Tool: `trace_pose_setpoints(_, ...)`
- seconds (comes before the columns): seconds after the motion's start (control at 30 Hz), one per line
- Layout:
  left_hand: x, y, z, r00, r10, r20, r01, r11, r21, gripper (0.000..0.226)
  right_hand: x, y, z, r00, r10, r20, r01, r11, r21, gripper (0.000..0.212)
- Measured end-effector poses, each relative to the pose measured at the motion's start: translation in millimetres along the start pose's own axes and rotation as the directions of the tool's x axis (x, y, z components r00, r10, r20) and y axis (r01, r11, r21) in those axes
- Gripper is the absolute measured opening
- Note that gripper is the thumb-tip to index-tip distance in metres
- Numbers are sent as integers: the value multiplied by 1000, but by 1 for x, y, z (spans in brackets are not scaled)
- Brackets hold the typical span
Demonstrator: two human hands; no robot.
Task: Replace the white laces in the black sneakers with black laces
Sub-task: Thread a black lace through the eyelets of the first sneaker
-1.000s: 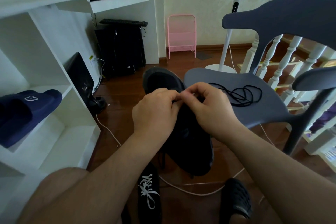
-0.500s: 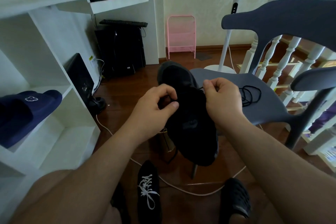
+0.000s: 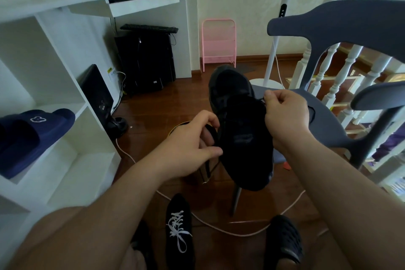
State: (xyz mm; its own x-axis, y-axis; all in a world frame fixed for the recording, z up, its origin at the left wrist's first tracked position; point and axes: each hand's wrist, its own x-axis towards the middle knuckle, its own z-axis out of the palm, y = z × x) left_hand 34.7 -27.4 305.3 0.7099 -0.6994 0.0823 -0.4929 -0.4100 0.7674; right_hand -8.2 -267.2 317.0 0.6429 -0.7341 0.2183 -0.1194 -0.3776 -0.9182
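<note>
A black sneaker (image 3: 241, 129) hangs in the air between my hands, toe pointing away from me. My left hand (image 3: 192, 140) grips its left side, thumb against the upper. My right hand (image 3: 285, 114) is at its right side and pinches a black lace (image 3: 262, 99) near the eyelets. The rest of that black lace (image 3: 312, 114) trails onto the grey chair seat behind my right hand, mostly hidden. On the floor by my legs stands the second black sneaker (image 3: 180, 232), laced in white.
The grey chair (image 3: 328, 125) stands right of the held sneaker. White shelving (image 3: 65, 160) with a navy slipper (image 3: 30, 138) fills the left. A white cable (image 3: 219, 229) crosses the wooden floor. A black clog (image 3: 285, 241) is on my right foot.
The sneaker has risen and shifted right. My hands moved apart: the left slid down its left side, the right drew the lace up and to the right.
</note>
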Motion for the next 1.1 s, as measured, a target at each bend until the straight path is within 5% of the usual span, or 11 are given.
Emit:
trace_pose_setpoints(0.17,0,-5,-11,985,54,-164,-53,999,14,31,2,-1,-6,999,35,19,-35,999,40,33)
trace_pose_setpoints(0.3,2,-2,-2,932,-75,-355,173,952,254,21,1,-1,-5,999,33,21,-34,999,37,33)
trace_pose_setpoints(0.43,1,5,10,958,-145,-245,244,863,443,79,2,0,-2,998,56,28,-58,997,60,36)
trace_pose_setpoints(0.5,4,2,19,978,-159,-136,199,908,369,73,1,2,1,997,67,26,-69,996,62,41)
trace_pose_setpoints(0.63,10,-7,34,955,-296,-10,295,954,-59,41,-10,1,12,998,51,34,-53,997,62,36)
trace_pose_setpoints(0.77,16,-10,28,919,-339,-202,315,939,-141,34,-19,4,21,997,36,66,-43,994,104,29)
trace_pose_setpoints(1.0,12,-18,2,854,-61,-516,270,901,340,37,-14,0,9,968,-9,250,-40,981,189,26)
trace_pose_setpoints(1.07,11,-20,-4,830,-55,-555,292,891,349,34,-13,-9,3,922,59,383,-239,865,441,23)
trace_pose_setpoints(1.1,12,-22,-8,818,-72,-570,306,894,328,33,-11,-14,-1,893,117,434,-379,716,587,25)
